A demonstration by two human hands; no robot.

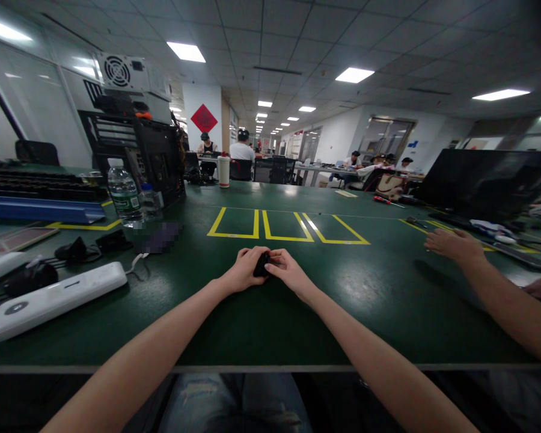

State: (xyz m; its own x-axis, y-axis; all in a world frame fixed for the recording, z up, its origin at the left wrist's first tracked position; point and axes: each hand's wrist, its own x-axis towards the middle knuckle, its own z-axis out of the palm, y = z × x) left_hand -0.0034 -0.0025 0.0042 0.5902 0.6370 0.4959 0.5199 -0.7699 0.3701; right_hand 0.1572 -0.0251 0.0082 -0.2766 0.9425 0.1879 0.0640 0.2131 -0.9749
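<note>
Table edge (270, 368) leaves room: hands (243, 270) (293, 273) hold black object (261, 265).

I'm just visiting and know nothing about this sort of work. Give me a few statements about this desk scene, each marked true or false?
1. The wearer's left hand and right hand hold one small black object between them. True.
2. Both of those hands wear gloves. False: they are bare.
3. Yellow tape outlines mark the green tabletop beyond the hands. True.
4. A water bottle stands to the left of the hands. True.
5. That bottle lies on its side. False: it is upright.
6. Nobody else's hand is in view. False: another person's hand shows on the right.
</note>
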